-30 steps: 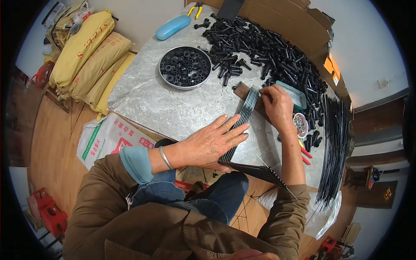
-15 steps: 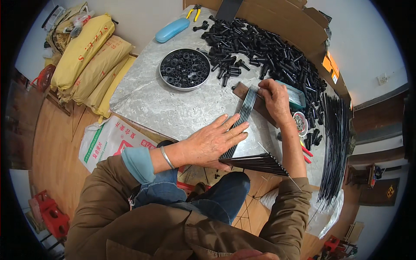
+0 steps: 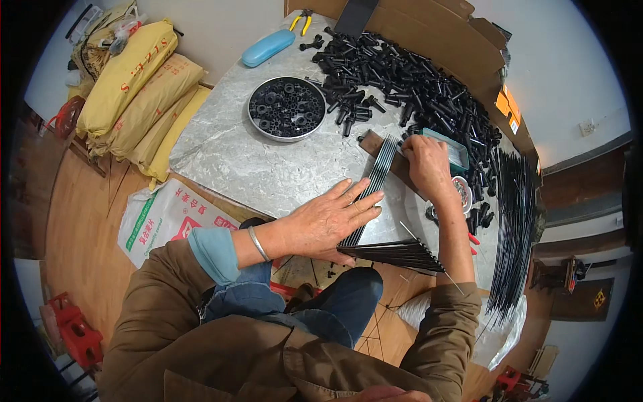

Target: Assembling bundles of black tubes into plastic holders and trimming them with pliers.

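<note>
A flat row of thin dark rods (image 3: 379, 175) slants across the table edge, their far ends resting on a brown metal bar (image 3: 372, 141). My left hand (image 3: 328, 218) lies over the near part of the row, fingers stretched and spread on the rods. Beside their far tips is my right hand (image 3: 427, 164), its fingers curled in a pinch; what they hold, if anything, is hidden. Close to my left thumb, a fan of black rods (image 3: 395, 254) runs right toward my right forearm, joined along a dark slanting strip.
A round tin (image 3: 317, 130) holds small black rings. Black plastic fittings (image 3: 422, 80) are heaped at the back. Around my right hand are a teal box (image 3: 461, 155), a white cup (image 3: 469, 195) and long black rods (image 3: 512, 228). A blue case (image 3: 268, 48) and yellow-handled pliers (image 3: 306, 25) lie far left.
My right hand has shifted slightly downward and right, away from the rod tips, its fingers more curled. My left hand stays on the rods.
</note>
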`<action>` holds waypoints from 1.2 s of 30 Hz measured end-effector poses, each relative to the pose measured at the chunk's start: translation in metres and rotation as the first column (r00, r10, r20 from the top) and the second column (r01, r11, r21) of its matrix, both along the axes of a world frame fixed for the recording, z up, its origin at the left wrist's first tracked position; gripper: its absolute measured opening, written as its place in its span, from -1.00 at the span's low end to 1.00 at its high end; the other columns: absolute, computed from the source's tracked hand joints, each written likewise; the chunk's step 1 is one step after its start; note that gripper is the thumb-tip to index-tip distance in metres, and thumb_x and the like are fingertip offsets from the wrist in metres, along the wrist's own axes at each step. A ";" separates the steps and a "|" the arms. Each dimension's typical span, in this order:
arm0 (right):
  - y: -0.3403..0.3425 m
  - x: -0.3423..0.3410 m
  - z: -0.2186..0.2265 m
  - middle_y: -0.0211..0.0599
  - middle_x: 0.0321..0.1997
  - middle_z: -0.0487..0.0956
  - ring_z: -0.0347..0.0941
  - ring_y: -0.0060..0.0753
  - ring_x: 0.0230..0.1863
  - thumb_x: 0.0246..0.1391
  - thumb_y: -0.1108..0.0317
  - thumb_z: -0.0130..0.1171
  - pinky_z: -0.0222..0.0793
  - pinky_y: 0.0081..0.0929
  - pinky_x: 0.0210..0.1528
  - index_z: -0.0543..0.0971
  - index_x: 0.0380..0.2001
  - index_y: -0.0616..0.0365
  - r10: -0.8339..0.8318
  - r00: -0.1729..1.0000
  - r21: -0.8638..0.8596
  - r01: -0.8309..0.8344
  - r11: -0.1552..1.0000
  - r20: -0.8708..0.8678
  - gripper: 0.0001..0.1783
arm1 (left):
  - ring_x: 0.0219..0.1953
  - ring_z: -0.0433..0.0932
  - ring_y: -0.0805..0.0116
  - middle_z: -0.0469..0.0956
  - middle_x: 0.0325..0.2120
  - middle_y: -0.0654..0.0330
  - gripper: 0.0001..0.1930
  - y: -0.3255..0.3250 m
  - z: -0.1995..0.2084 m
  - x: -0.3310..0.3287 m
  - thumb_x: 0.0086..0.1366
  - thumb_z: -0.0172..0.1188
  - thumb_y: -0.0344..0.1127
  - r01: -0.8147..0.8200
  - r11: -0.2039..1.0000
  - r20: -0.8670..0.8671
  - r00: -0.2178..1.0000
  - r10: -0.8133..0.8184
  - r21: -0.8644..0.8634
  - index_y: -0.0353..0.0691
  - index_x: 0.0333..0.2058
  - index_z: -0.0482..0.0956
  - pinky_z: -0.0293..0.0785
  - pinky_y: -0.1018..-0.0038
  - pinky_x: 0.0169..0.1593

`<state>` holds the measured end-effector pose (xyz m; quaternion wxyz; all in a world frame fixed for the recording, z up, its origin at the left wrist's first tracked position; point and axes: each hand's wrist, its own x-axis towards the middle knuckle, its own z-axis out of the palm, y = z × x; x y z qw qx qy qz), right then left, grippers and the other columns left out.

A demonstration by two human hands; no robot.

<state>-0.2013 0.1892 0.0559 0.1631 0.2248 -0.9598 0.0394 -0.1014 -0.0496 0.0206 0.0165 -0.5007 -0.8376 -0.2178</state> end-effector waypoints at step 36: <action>0.023 0.038 0.017 -0.16 -0.28 0.58 0.52 -0.09 -0.24 0.04 0.43 0.08 0.40 -0.34 -0.16 0.62 -0.31 0.13 -0.142 0.960 -0.207 0.194 0.959 0.241 -0.83 | 0.39 -0.11 -0.04 -0.02 0.34 0.01 0.09 -0.005 0.000 0.009 -0.25 0.48 0.13 0.063 0.998 0.040 0.997 -0.064 0.020 -0.27 0.24 0.20 -0.17 0.07 0.41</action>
